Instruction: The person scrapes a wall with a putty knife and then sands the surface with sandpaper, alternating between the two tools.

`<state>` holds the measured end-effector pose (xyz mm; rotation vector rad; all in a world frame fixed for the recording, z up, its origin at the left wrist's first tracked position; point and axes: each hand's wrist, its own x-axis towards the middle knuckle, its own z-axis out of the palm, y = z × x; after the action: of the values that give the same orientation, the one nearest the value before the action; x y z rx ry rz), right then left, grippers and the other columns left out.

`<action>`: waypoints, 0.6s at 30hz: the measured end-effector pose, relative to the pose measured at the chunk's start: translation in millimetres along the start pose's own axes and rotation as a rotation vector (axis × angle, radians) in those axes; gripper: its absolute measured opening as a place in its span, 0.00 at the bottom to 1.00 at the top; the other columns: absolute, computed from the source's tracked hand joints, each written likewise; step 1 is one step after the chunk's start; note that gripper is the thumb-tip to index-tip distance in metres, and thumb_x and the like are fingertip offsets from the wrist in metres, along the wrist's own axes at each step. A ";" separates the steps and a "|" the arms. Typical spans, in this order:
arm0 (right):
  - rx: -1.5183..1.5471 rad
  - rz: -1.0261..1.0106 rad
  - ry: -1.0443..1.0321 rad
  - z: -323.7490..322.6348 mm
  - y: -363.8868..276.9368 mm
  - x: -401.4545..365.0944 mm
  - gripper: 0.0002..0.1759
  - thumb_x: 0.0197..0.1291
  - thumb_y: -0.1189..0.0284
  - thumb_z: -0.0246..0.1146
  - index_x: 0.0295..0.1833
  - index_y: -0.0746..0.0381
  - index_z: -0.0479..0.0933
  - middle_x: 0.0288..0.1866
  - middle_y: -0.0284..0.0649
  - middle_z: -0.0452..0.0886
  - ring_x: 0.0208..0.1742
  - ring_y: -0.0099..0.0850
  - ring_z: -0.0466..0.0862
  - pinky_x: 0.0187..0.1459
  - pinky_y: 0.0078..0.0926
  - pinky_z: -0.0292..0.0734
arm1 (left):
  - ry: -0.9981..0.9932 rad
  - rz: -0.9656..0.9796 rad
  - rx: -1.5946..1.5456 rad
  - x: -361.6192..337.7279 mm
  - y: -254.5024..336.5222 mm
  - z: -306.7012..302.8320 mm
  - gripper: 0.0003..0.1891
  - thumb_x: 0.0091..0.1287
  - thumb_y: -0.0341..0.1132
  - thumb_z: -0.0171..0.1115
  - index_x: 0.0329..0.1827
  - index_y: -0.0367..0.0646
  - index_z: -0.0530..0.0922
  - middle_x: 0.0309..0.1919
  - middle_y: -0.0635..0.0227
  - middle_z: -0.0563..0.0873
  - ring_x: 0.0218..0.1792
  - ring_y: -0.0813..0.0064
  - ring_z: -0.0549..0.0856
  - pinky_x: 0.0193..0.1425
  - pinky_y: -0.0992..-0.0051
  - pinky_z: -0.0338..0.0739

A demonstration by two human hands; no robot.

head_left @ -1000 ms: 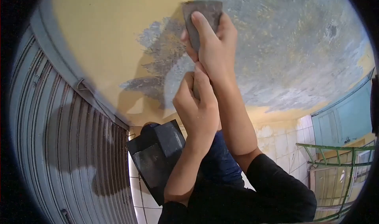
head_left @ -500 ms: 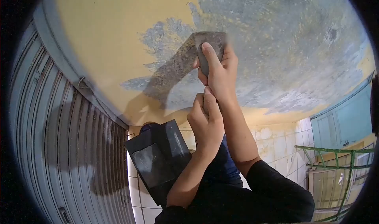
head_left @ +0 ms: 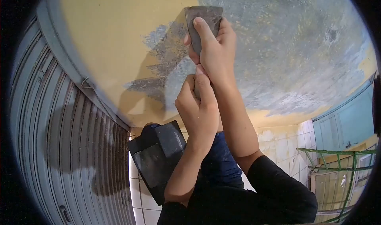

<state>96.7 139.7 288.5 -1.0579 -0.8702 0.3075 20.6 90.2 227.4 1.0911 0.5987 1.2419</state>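
Note:
A wide, flat grey scraper [head_left: 204, 14] is held against the wall [head_left: 258, 50], its broad edge pointing up. My right hand [head_left: 216, 52] is closed around it, thumb pressed flat on its face and fingers curled behind. Just below, my left hand [head_left: 198, 100] is closed around the lower end, which is mostly hidden by the fingers. The wall around the blade has yellow paint with large patches worn to grey.
A ribbed metal shutter [head_left: 67, 125] stands on the left. Below my left arm is a black box-like object [head_left: 149, 161] above the white-tiled floor. To the right are a green metal frame [head_left: 337, 152] and a light-blue door [head_left: 345, 124].
Both hands and the scraper have moved up and slightly left along the wall. The grip of each hand looks the same.

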 end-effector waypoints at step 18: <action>-0.054 0.041 0.053 -4.0 6.2 -11.4 0.08 0.78 0.70 0.62 0.50 0.64 0.75 0.27 0.40 0.83 0.17 0.22 0.75 0.16 0.21 0.64 | 0.007 0.016 0.072 -9.6 -15.0 -2.0 0.23 0.87 0.43 0.54 0.36 0.32 0.78 0.25 0.72 0.78 0.28 0.82 0.72 0.33 0.73 0.67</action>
<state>93.4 133.4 276.9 -1.1306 -0.8139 0.2902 23.0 82.5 211.4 1.1544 0.6448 1.2465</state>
